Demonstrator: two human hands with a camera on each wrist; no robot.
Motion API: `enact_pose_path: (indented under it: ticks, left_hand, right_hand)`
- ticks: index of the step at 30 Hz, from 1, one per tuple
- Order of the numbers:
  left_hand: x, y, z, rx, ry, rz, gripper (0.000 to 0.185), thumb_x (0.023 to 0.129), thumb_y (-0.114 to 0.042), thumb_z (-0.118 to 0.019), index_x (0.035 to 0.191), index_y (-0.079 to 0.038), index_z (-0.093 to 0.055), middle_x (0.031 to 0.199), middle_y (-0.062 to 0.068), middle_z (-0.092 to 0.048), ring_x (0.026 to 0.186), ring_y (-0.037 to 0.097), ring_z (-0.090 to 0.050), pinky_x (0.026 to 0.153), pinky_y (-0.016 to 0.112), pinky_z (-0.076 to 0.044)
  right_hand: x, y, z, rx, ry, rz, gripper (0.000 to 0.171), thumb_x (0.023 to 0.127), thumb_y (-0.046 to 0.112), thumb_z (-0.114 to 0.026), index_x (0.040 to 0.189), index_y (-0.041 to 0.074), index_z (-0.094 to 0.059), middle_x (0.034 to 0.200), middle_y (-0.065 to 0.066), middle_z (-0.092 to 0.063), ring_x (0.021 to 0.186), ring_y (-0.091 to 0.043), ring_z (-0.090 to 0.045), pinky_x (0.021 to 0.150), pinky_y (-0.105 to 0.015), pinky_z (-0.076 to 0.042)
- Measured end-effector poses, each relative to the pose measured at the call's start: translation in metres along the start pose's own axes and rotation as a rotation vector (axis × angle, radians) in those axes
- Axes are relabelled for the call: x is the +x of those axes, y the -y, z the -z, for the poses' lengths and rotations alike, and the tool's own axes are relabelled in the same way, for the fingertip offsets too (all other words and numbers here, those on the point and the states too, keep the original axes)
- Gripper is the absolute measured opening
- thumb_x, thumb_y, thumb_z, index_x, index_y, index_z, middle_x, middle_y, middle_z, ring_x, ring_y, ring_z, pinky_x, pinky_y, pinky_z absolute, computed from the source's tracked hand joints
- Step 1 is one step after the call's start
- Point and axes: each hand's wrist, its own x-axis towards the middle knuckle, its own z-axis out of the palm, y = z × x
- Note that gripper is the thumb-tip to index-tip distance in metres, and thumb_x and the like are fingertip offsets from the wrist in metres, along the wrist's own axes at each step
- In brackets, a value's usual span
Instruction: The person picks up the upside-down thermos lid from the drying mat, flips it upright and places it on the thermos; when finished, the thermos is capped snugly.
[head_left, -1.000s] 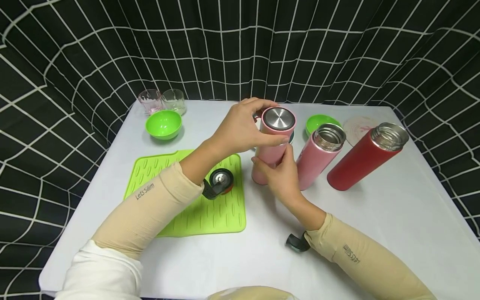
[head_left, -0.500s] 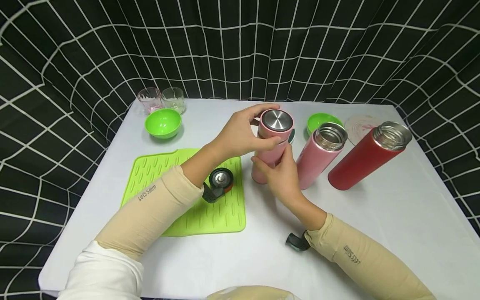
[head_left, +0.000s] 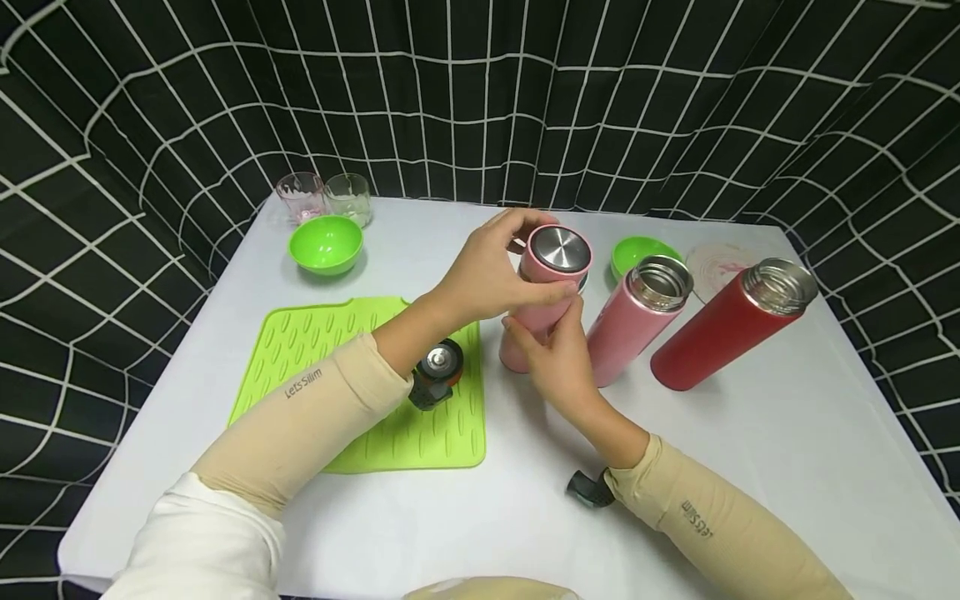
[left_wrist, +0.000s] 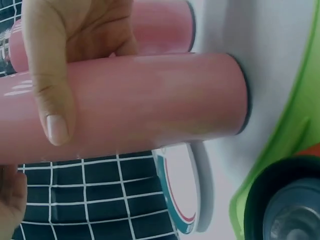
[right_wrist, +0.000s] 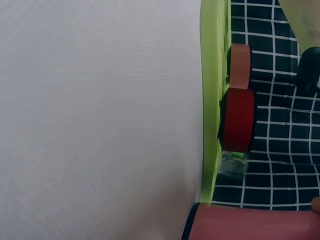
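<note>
A pink thermos bottle (head_left: pixel 540 321) stands on the table with a steel-topped lid (head_left: pixel 561 248) at its upper end. My left hand (head_left: pixel 487 271) grips round the lid, thumb across the near side. Lower down, my right hand (head_left: pixel 558 367) holds the bottle's body. The left wrist view shows the same pink thermos bottle (left_wrist: pixel 150 105) lying sideways in the picture, a thumb (left_wrist: pixel 52 110) across it. Just to the right stand a second pink bottle (head_left: pixel 630 329) and a red bottle (head_left: pixel 720 337), both with uncovered steel mouths.
A green mat (head_left: pixel 405 442) lies left of the bottles. On it, the right wrist view shows a red lid (right_wrist: pixel 239 120) and a pink lid (right_wrist: pixel 240 66). Behind are green bowls (head_left: pixel 326 244), two glasses (head_left: pixel 348 198) and a plate (head_left: pixel 720 262). A gridded black curtain surrounds the table.
The left fingers and thumb have shifted slightly around the lid. The right hand keeps its hold on the body, and the head view has moved a little.
</note>
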Motion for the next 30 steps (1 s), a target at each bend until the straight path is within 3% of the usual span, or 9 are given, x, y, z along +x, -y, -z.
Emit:
enact_pose_path:
  ticks: [2,5,9,12,20,28,30]
  left_hand:
    - [0.000,0.000,0.000,-0.033,0.009,-0.001,0.067,0.073,-0.026,-0.085,0.131,-0.009,-0.058,0.120,-0.004,-0.062,0.101,0.010,-0.058,0.087,0.027,-0.048]
    - [-0.001,0.001,-0.001,-0.065,0.033,0.005,0.072,0.073,-0.024,-0.085,0.136,-0.008,-0.053,0.127,-0.003,-0.058,0.107,0.010,-0.055,0.091,0.026,-0.046]
    - [-0.001,0.001,-0.003,-0.034,0.002,-0.004,0.074,0.072,-0.031,-0.086,0.133,-0.008,-0.052,0.123,-0.002,-0.056,0.107,0.010,-0.054,0.092,0.026,-0.045]
    - [-0.001,0.001,-0.003,-0.044,-0.016,-0.028,0.073,0.073,-0.026,-0.084,0.134,-0.006,-0.049,0.119,0.001,-0.059,0.107,0.011,-0.055,0.093,0.026,-0.044]
    - [0.001,0.000,-0.003,-0.098,0.033,-0.057,0.073,0.074,-0.019,-0.074,0.136,-0.001,-0.041,0.125,0.007,-0.054,0.113,0.014,-0.051,0.098,0.027,-0.041]
    - [0.003,0.000,-0.004,-0.063,0.033,-0.044,0.080,0.071,-0.022,-0.084,0.134,-0.004,-0.039,0.127,0.005,-0.053,0.117,0.011,-0.048,0.099,0.024,-0.039]
    - [0.002,0.000,-0.004,-0.080,0.042,-0.047,0.078,0.071,-0.019,-0.083,0.134,-0.003,-0.039,0.127,0.007,-0.052,0.116,0.012,-0.049,0.099,0.025,-0.040]
  right_hand:
    - [0.000,0.000,0.000,-0.015,-0.012,-0.014,0.064,0.090,0.001,-0.069,0.136,-0.003,-0.024,0.132,-0.019,-0.049,0.120,-0.024,-0.054,0.100,-0.035,-0.044]
    - [-0.001,0.000,0.000,-0.015,0.007,-0.015,0.061,0.091,0.001,-0.068,0.134,-0.004,-0.025,0.131,-0.019,-0.050,0.119,-0.024,-0.054,0.100,-0.035,-0.044]
    - [-0.001,0.000,0.000,-0.017,0.015,-0.014,0.061,0.091,0.000,-0.067,0.134,-0.003,-0.025,0.131,-0.019,-0.050,0.120,-0.025,-0.054,0.101,-0.036,-0.043]
    - [-0.001,0.001,0.000,-0.040,0.002,-0.019,0.063,0.091,0.002,-0.069,0.135,-0.003,-0.025,0.132,-0.019,-0.050,0.120,-0.026,-0.053,0.101,-0.036,-0.043]
    - [0.001,0.002,0.001,-0.089,-0.012,-0.009,0.063,0.089,0.002,-0.070,0.133,-0.005,-0.026,0.131,-0.020,-0.050,0.121,-0.029,-0.052,0.102,-0.039,-0.041]
    - [0.002,0.000,0.002,-0.100,0.003,0.019,0.059,0.089,0.001,-0.069,0.132,-0.005,-0.028,0.130,-0.020,-0.051,0.122,-0.029,-0.051,0.103,-0.041,-0.040]
    - [0.004,-0.009,0.002,-0.098,0.001,0.025,0.059,0.090,0.003,-0.070,0.132,-0.004,-0.029,0.130,-0.018,-0.051,0.122,-0.027,-0.052,0.103,-0.040,-0.041]
